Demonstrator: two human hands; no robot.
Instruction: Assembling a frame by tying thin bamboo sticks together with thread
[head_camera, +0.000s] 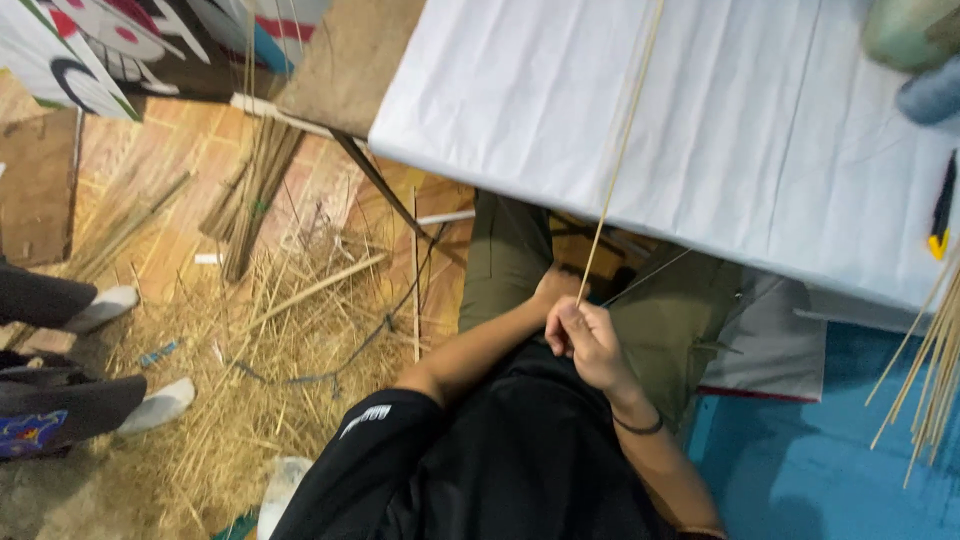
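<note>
A thin bamboo strip (618, 150) is pinched at its lower end by the right hand (585, 335); the left hand (553, 288) is closed beside it, over the lap. The strip runs up across the white counter (760, 130). Finished strips (935, 360) are bundled right; shavings (250, 360) litter the floor.

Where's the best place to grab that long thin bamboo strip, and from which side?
Grip the bamboo strip at its near end, where both hands meet it at the lap: right hand, left hand. It slants up across the white table, so come from below and pinch it sideways; the far length looks likely to flex.
</note>
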